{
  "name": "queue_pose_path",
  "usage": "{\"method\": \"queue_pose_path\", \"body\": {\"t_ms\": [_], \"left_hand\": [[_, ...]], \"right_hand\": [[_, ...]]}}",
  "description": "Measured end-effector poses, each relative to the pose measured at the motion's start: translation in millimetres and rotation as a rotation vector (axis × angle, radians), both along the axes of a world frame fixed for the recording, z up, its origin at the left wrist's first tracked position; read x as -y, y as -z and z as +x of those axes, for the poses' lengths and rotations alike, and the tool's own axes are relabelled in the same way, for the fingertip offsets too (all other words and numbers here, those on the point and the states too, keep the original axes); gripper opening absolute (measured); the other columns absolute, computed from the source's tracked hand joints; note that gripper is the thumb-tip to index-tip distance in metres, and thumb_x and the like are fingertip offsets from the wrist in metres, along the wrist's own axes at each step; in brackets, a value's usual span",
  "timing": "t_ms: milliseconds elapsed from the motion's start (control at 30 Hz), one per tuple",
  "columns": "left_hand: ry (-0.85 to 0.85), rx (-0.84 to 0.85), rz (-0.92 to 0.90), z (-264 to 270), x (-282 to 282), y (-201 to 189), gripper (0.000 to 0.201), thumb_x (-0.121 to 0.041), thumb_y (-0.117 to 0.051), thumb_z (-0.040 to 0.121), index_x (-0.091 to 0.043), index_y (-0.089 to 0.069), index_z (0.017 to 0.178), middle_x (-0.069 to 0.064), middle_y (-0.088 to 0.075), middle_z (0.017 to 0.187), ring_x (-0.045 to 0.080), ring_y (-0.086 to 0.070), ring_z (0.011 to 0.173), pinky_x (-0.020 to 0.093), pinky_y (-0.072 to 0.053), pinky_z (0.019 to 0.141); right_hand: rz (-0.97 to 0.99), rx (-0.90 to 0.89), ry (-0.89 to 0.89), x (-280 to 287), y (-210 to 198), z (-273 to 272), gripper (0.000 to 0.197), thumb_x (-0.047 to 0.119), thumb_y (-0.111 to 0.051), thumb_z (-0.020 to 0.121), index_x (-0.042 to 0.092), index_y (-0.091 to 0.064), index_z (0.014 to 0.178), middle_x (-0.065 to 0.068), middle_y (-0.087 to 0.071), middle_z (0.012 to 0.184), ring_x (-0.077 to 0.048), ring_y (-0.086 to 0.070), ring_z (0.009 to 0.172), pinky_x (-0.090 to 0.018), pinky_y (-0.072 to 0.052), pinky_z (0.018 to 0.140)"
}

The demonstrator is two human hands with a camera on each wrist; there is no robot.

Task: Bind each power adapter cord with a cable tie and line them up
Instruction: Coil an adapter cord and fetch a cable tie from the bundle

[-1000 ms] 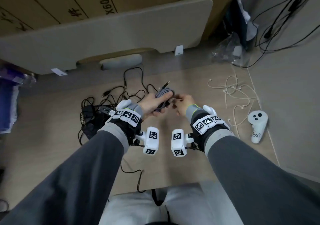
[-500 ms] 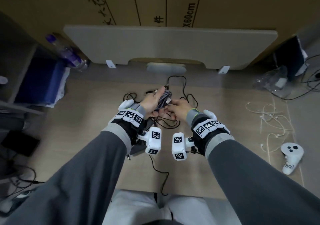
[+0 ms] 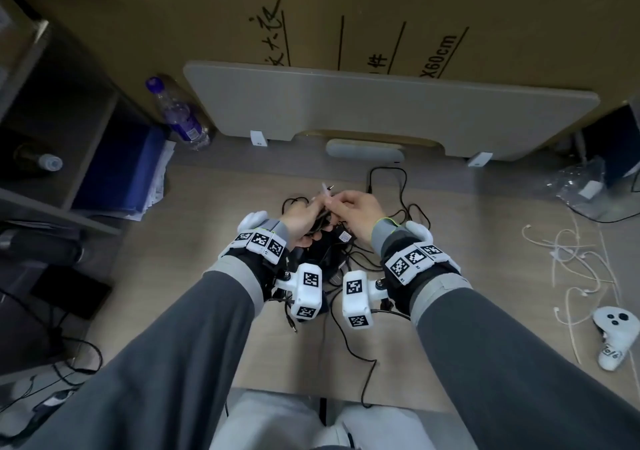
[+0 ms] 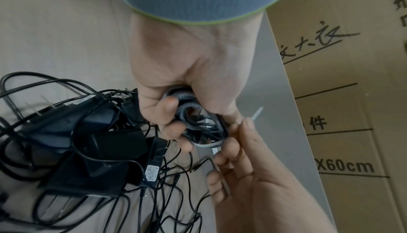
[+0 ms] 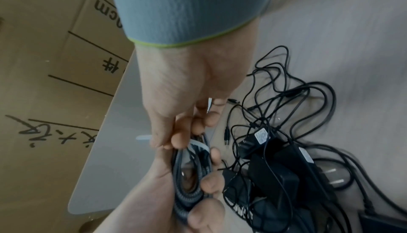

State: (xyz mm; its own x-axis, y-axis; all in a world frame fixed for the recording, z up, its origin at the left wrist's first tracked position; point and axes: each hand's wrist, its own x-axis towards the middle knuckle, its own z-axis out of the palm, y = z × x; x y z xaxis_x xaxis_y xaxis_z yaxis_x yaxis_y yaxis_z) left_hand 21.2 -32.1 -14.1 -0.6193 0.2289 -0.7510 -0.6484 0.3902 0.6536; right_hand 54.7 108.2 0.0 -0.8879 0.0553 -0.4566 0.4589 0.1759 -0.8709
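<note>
My left hand (image 3: 301, 219) (image 4: 176, 115) grips a coiled grey braided cord (image 4: 187, 101) (image 5: 189, 184) in its fist. A white cable tie (image 4: 210, 145) (image 5: 199, 143) loops round the coil, and its thin tail (image 4: 256, 115) (image 3: 325, 190) sticks out past the hand. My right hand (image 3: 353, 207) (image 5: 178, 139) pinches the tie at the top of the coil, close against my left fingers. Right under both hands, several black power adapters (image 3: 332, 252) (image 4: 99, 141) (image 5: 275, 167) lie in a tangle of loose black cords on the wooden table.
Loose white ties (image 3: 571, 259) and a white controller (image 3: 613, 332) lie to the right. A grey board (image 3: 381, 110) leans on a cardboard box (image 3: 450, 17) at the back. A plastic bottle (image 3: 176, 114) and blue folders (image 3: 121, 172) are on the left, a clear bag (image 3: 581, 186) far right.
Both hands, still holding the coil, now sit over the adapter pile instead of to its right. My right hand has closed in onto the coil and the tie.
</note>
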Motion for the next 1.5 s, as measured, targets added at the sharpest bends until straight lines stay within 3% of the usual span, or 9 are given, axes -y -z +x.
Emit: {"method": "queue_pose_path", "body": {"t_ms": [167, 300, 400, 467, 567, 767, 1067, 1333, 1500], "left_hand": [[-0.057, -0.023, 0.053, 3.9, 2.9, 3.8, 0.061, -0.072, -0.032, 0.092, -0.018, -0.061, 0.088, 0.002, -0.063, 0.075, 0.013, -0.047, 0.052, 0.018, -0.031, 0.045], [-0.191, -0.092, 0.019, 5.9, -7.5, 4.2, 0.08, -0.077, -0.016, 0.089, -0.016, -0.066, 0.081, 0.003, -0.063, 0.069, 0.015, -0.05, 0.049, 0.021, -0.033, 0.044], [-0.249, -0.094, -0.016, 4.8, -18.9, 0.9, 0.083, -0.077, -0.01, 0.089, -0.016, -0.064, 0.074, 0.001, -0.061, 0.06, 0.015, -0.051, 0.049, 0.023, -0.035, 0.046], [-0.23, -0.083, 0.0, 3.7, -20.6, -0.5, 0.081, -0.08, -0.01, 0.086, -0.018, -0.056, 0.064, 0.0, -0.059, 0.058, 0.015, -0.048, 0.047, 0.023, -0.031, 0.046], [-0.185, -0.076, 0.025, 3.9, -23.5, -2.0, 0.075, -0.079, -0.018, 0.088, -0.018, -0.055, 0.066, -0.001, -0.06, 0.061, 0.012, -0.048, 0.046, 0.022, -0.032, 0.046], [-0.096, -0.07, 0.232, 10.8, -25.9, -2.6, 0.032, -0.038, -0.037, 0.101, -0.021, -0.052, 0.078, 0.002, -0.059, 0.08, 0.011, -0.042, 0.057, 0.025, -0.03, 0.056], [-0.134, -0.008, 0.356, 10.4, -14.4, -4.4, 0.035, -0.039, -0.041, 0.099, -0.02, -0.056, 0.073, 0.005, -0.06, 0.082, 0.013, -0.041, 0.056, 0.025, -0.033, 0.056], [-0.107, -0.003, 0.36, 14.2, -2.3, -6.3, 0.039, -0.043, -0.036, 0.102, -0.019, -0.053, 0.076, 0.012, -0.053, 0.092, 0.013, -0.041, 0.055, 0.023, -0.035, 0.054], [-0.101, 0.001, 0.377, 13.3, 3.6, -9.6, 0.035, -0.038, -0.035, 0.103, -0.017, -0.052, 0.08, 0.002, -0.054, 0.078, 0.012, -0.04, 0.055, 0.023, -0.035, 0.056]], "right_hand": [[0.035, 0.011, -0.005, 1.8, 7.3, -3.5, 0.025, 0.031, -0.063, 0.094, 0.013, -0.066, 0.076, 0.007, -0.057, 0.06, -0.002, -0.045, 0.048, -0.011, -0.035, 0.048], [-0.087, 0.028, -0.058, -5.2, 0.7, -6.6, 0.021, 0.02, -0.062, 0.095, 0.006, -0.064, 0.081, -0.006, -0.061, 0.061, -0.004, -0.045, 0.043, -0.011, -0.035, 0.045], [-0.161, 0.044, -0.016, -7.5, -2.8, -12.0, 0.012, 0.01, -0.069, 0.09, 0.005, -0.059, 0.085, -0.006, -0.064, 0.059, -0.014, -0.053, 0.049, -0.021, -0.047, 0.056], [-0.187, 0.047, 0.023, -7.6, -5.5, -15.0, 0.015, 0.004, -0.07, 0.088, 0.006, -0.055, 0.088, -0.007, -0.065, 0.061, -0.021, -0.054, 0.05, -0.028, -0.051, 0.054], [-0.164, 0.058, 0.039, -12.1, -11.5, -17.4, 0.013, -0.001, -0.066, 0.09, 0.003, -0.054, 0.091, -0.013, -0.062, 0.065, -0.008, -0.053, 0.037, -0.019, -0.045, 0.041], [-0.101, 0.044, 0.045, -26.5, -10.2, -20.8, 0.015, 0.0, -0.066, 0.089, 0.01, -0.056, 0.084, -0.011, -0.063, 0.066, -0.007, -0.048, 0.037, -0.015, -0.041, 0.039], [-0.134, -0.044, 0.07, -21.5, -12.7, -9.3, 0.019, 0.005, -0.069, 0.088, 0.007, -0.071, 0.107, -0.01, -0.065, 0.065, -0.009, -0.052, 0.047, -0.016, -0.047, 0.05], [-0.222, -0.007, 0.018, -11.5, -16.8, -6.7, 0.018, 0.004, -0.072, 0.085, 0.005, -0.073, 0.103, -0.012, -0.063, 0.065, -0.015, -0.053, 0.055, -0.021, -0.049, 0.054], [-0.218, 0.003, 0.006, -9.1, -16.3, -6.6, 0.021, -0.001, -0.068, 0.087, -0.001, -0.071, 0.107, -0.013, -0.062, 0.065, -0.013, -0.053, 0.052, -0.017, -0.049, 0.054]]}}
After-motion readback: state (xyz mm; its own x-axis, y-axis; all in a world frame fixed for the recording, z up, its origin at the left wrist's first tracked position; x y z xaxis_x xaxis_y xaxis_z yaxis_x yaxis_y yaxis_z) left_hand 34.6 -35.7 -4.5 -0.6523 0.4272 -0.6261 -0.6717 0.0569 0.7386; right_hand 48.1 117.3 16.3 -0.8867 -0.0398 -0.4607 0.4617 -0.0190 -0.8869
